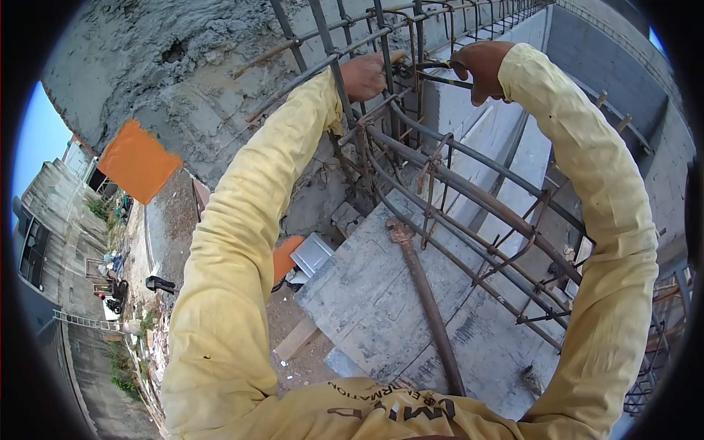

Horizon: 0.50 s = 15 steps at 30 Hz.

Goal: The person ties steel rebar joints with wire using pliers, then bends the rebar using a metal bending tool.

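Observation:
My right hand is wrapped around the handles of a pair of pliers. Their handles are spread, and the jaws point left into the rebar crossing. My left hand is closed beside the upright bars, close to the jaws, with its index finger reaching toward them. What its fingers pinch, if anything, is too small to make out. Around both hands runs a rebar cage of long bars and stirrups. A lower bundle of rebar slopes down to the right between my arms.
A rusty metal pipe leans on grey boards below me. Rough concrete rises at the upper left, with an orange panel near it. Far below left are a ladder and a person. Block walls stand right.

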Each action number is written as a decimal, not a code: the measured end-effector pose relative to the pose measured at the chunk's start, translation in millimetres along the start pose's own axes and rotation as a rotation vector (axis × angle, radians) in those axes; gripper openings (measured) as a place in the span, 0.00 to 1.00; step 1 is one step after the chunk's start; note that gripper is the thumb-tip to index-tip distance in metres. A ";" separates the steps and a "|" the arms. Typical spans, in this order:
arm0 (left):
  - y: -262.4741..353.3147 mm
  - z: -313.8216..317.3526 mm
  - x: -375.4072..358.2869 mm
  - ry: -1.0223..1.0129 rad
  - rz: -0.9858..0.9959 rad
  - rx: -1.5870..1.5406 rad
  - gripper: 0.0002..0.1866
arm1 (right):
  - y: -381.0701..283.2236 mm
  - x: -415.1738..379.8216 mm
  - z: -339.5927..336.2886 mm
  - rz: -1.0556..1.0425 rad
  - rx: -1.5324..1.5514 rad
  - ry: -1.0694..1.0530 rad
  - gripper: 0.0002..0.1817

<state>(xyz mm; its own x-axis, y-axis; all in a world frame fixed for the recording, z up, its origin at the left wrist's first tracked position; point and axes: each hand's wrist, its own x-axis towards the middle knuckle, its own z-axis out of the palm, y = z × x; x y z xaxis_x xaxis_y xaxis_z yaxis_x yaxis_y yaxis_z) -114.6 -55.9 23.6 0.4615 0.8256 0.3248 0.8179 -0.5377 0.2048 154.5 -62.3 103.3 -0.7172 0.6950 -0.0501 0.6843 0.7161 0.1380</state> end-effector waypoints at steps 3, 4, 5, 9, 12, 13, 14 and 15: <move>-11.6 5.5 1.7 0.054 0.107 0.164 0.27 | 7.1 6.6 6.6 -0.063 -0.049 0.065 0.22; -21.9 8.6 2.7 0.013 0.201 0.337 0.22 | 10.3 10.1 9.6 -0.089 -0.077 0.091 0.22; -32.8 8.3 7.1 -0.027 0.298 0.509 0.19 | 22.2 22.1 20.2 -0.138 -0.134 0.134 0.22; -30.2 -0.1 11.3 -0.244 0.066 0.513 0.34 | 1.9 4.6 12.9 -0.032 -0.135 0.098 0.24; -16.8 -3.6 14.8 -0.320 -0.019 0.605 0.35 | 6.2 6.9 18.8 -0.069 -0.140 0.163 0.25; -12.2 -6.6 17.6 -0.372 -0.040 0.603 0.35 | 8.0 7.6 18.7 -0.088 -0.133 0.190 0.26; -7.4 -9.5 20.4 -0.423 -0.061 0.600 0.35 | 9.8 7.4 17.5 -0.064 -0.122 0.163 0.26; 0.2 -15.5 22.9 -0.505 -0.076 0.576 0.36 | 2.8 1.3 11.9 -0.042 -0.112 0.138 0.27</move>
<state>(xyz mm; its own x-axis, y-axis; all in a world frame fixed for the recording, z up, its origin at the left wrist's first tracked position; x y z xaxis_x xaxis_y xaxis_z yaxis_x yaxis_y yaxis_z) -109.2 -39.8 45.4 0.3847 0.9091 -0.1598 0.8395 -0.4166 -0.3489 157.1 -58.7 91.8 -0.7615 0.6437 0.0765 0.6398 0.7273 0.2484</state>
